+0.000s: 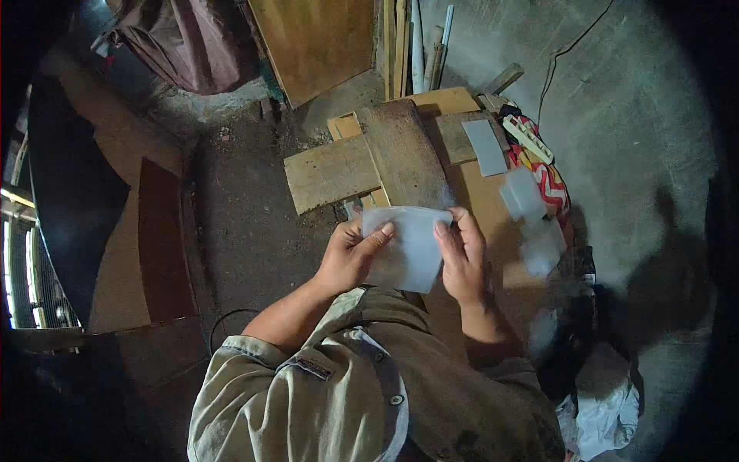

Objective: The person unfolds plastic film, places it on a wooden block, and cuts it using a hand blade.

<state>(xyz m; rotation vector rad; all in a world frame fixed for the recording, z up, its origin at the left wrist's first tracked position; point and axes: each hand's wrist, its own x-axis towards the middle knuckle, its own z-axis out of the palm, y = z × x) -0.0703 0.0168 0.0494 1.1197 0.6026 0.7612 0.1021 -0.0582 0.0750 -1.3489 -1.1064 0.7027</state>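
Note:
Both my hands hold a thin, translucent whitish plastic piece (414, 250) in front of my waist; I cannot tell whether it is a flat sheet or a bag. My left hand (350, 254) pinches its upper left part, thumb on top. My right hand (463, 258) grips the upper right edge between thumb and fingers. The piece spreads between the hands and hangs down towards my body. To the right lie similar translucent plastic pieces (523, 194), and a pale grey rectangular sheet (485, 148) rests farther off.
Wooden boards (404, 154) lie stacked ahead, beside another plank (331, 173). A white power strip (528, 139) sits on a red patterned cloth (553, 189) near the concrete wall (631, 138). A white bag (608, 412) is at lower right. Brown panels (165, 239) stand at left.

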